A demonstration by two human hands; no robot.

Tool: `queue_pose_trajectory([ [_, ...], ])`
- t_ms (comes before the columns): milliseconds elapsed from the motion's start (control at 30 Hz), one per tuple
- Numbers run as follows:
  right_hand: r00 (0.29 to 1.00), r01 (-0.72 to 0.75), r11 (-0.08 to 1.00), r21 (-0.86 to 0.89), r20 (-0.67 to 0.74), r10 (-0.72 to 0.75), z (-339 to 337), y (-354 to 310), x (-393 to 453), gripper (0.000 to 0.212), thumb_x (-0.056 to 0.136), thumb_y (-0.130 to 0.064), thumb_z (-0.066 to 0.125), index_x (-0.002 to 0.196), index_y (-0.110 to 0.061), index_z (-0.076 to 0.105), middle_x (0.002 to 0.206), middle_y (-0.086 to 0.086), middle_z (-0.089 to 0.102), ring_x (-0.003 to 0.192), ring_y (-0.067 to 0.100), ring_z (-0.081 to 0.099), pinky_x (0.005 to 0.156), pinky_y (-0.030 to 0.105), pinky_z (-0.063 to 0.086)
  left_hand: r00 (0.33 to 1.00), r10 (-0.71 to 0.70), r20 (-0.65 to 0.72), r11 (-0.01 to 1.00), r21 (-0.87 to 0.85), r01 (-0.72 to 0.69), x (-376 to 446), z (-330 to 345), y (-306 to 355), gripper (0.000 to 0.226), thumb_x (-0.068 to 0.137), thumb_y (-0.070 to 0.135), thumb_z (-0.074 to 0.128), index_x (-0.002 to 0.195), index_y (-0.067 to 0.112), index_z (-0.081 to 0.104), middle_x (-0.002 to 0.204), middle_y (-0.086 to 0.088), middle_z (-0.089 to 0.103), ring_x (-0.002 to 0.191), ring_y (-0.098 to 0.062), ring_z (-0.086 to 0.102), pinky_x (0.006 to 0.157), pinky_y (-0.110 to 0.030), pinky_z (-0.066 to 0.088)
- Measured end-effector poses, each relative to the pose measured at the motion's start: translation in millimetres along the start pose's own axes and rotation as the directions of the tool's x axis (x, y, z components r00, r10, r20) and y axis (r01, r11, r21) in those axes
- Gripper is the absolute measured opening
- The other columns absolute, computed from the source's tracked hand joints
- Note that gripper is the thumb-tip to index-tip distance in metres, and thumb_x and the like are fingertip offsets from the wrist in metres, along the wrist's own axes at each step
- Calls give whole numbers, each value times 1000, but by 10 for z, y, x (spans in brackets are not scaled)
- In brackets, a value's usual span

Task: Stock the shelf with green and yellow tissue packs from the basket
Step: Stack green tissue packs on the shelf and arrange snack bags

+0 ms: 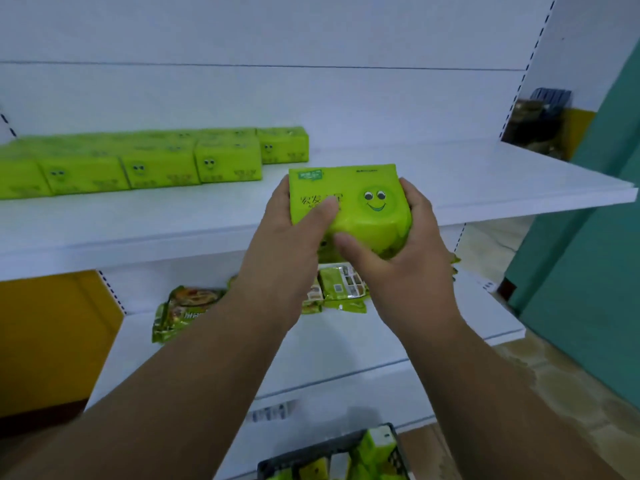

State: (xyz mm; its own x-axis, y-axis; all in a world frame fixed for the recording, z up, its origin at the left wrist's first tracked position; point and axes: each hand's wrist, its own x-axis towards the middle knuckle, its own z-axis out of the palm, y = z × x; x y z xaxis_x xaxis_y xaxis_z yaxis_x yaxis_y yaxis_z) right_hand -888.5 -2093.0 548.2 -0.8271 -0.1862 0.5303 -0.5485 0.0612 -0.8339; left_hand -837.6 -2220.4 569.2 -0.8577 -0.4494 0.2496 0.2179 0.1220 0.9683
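A green tissue pack point(360, 199) with a smiley face is held between both hands just above the front edge of the white shelf point(485, 181). My left hand point(287, 244) grips its left side with the thumb across the top. My right hand point(405, 254) grips its right side, thumb on the near face. Several matching green packs point(156, 161) stand in rows at the shelf's left and back. The dark basket point(346, 445) with more green and yellow packs sits at the bottom edge of the view.
Below, a lower white shelf point(381, 341) carries several green snack packets point(183, 306). An orange panel point(45, 341) stands at the left, a teal wall point(595, 271) at the right. The upper shelf's right half is bare white surface.
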Motion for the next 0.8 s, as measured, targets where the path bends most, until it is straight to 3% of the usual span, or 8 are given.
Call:
queue_pose_trajectory([
  [100, 999, 22, 999, -30, 33, -21, 250, 25, 342, 80, 69, -42, 85, 137, -27, 46, 104, -44, 57, 93, -20, 57, 71, -1, 41, 1000, -9, 27, 984, 180, 4, 298, -271, 89, 71, 78, 51, 64, 142, 25, 46, 135, 3, 60, 123, -15, 57, 104, -38, 46],
  [200, 999, 5, 996, -84, 34, -2, 529, 99, 668, 85, 66, -50, 85, 139, -29, 44, 104, -33, 61, 92, -20, 57, 71, -1, 41, 998, -10, 61, 930, 368, -13, 613, -576, 154, 48, 76, 60, 65, 117, 36, 61, 108, 16, 70, 103, -9, 65, 96, -40, 50],
  [333, 997, -20, 975, -222, 65, 35, 880, 261, 1040, 83, 67, -54, 82, 137, -33, 42, 97, -35, 52, 85, -19, 55, 66, -2, 38, 995, -11, 104, 746, 663, -61, 1091, -920, 97, 38, 86, 56, 63, 106, 25, 63, 100, 4, 70, 94, -19, 64, 84, -41, 52],
  [467, 986, -29, 893, -448, 132, 98, 1110, 442, 1367, 72, 75, -49, 79, 135, -27, 48, 106, -19, 53, 97, 7, 54, 76, 20, 37, 990, -19, 137, 598, 796, -99, 1490, -1127, -65, 45, 88, 45, 67, 125, 21, 61, 125, 1, 63, 114, -19, 59, 99, -37, 47],
  [633, 982, 63, 769, -637, 177, 65, 1288, 523, 1773, 44, 87, -26, 67, 129, -19, 58, 130, 11, 55, 121, 27, 52, 97, 27, 36, 931, 248, 267, 232, 917, -325, 1914, -1411, -169, 48, 87, 42, 64, 131, 24, 56, 131, -4, 55, 122, -28, 47, 103, -39, 38],
  [700, 975, 51, 706, -707, 190, 119, 1296, 504, 1898, 44, 87, -20, 61, 131, -24, 58, 130, 14, 51, 118, 32, 53, 98, 32, 41, 921, 233, 313, 147, 924, -352, 2082, -1513, -189, 53, 88, 41, 63, 137, 25, 50, 136, -4, 51, 124, -29, 45, 103, -40, 38],
  [800, 957, 77, 695, -715, 249, 150, 1288, 487, 1930, 47, 84, -18, 65, 129, -26, 58, 130, 10, 50, 120, 28, 50, 97, 30, 39, 933, 135, 334, 47, 938, -342, 2275, -1634, -227, 55, 91, 41, 60, 141, 30, 42, 136, -1, 48, 126, -27, 42, 102, -40, 39],
])
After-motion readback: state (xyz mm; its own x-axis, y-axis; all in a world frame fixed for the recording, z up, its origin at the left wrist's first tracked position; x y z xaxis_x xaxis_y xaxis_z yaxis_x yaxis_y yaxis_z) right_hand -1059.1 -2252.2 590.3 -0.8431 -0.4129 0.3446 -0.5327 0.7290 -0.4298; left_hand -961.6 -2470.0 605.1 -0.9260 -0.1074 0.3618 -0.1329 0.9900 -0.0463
